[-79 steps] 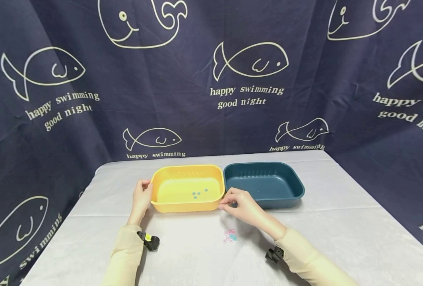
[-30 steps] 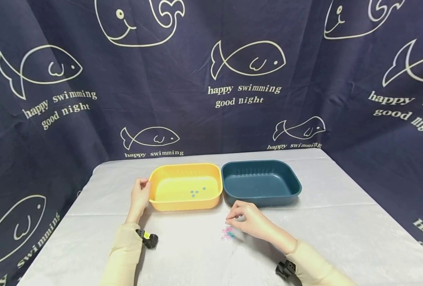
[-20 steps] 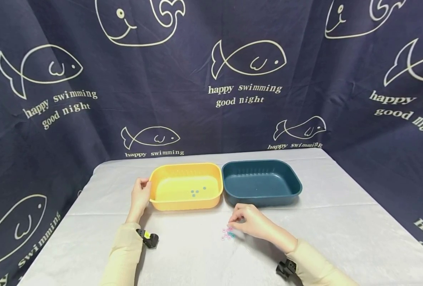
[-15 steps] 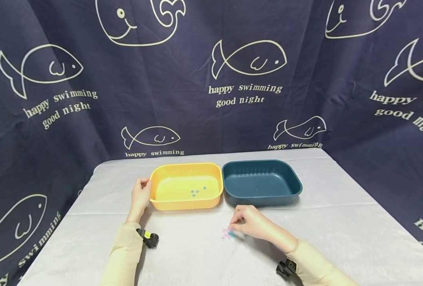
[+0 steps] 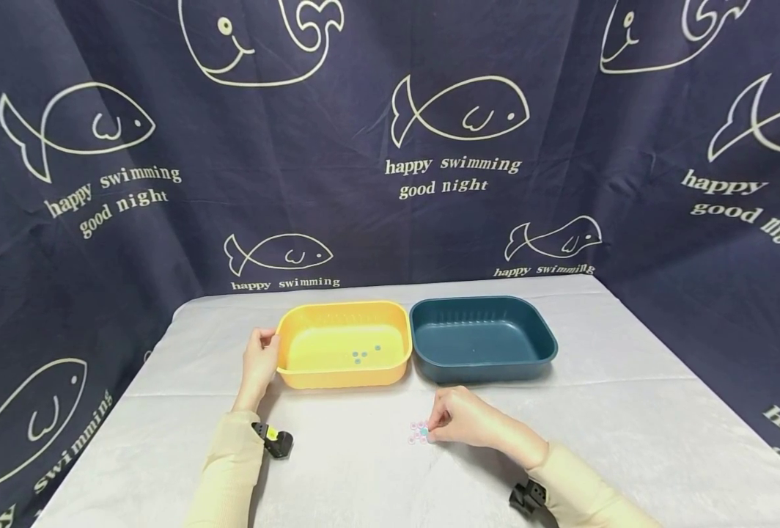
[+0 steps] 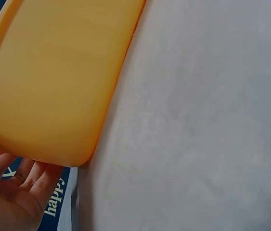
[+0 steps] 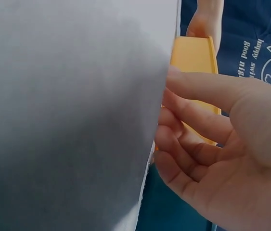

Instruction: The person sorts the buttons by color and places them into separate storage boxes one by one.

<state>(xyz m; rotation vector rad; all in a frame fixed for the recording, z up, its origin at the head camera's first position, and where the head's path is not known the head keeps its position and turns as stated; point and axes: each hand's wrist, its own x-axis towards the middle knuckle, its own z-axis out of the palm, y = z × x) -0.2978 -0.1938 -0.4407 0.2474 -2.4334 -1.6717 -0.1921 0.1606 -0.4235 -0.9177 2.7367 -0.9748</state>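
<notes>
Teal piece (image 5: 424, 432) and pink pieces (image 5: 413, 425) lie at the bent fingers (image 7: 202, 115) of the right hand (image 5: 465, 418), clock directions being read in the head view. Thumb and forefinger come close together at the 3 o'clock side of this cluster; whether anything is caught between their tips cannot be made out. The hand works low, its forearm running off toward 4 o'clock, presumably because pieces so small call for the fingertips alone; this side approach also leaves most of the cluster uncovered.

Between 10 and 11 o'clock from the cluster stands the yellow tray (image 5: 340, 379), four blue pieces (image 5: 364, 354) on its floor toward 4 o'clock. The left hand (image 5: 256, 367) touches the tray's 9 o'clock end, probably to steady it; whether its fingers wrap the rim is not shown. Beside the tray's 3 o'clock end stands the dark tray (image 5: 495, 372), a pairing that likely puts both within one short reach. Both rest on the pale surface (image 5: 337, 469), farther out than the cluster. At 12 o'clock, behind everything, hangs a navy curtain (image 5: 363, 169) printed with fish.
</notes>
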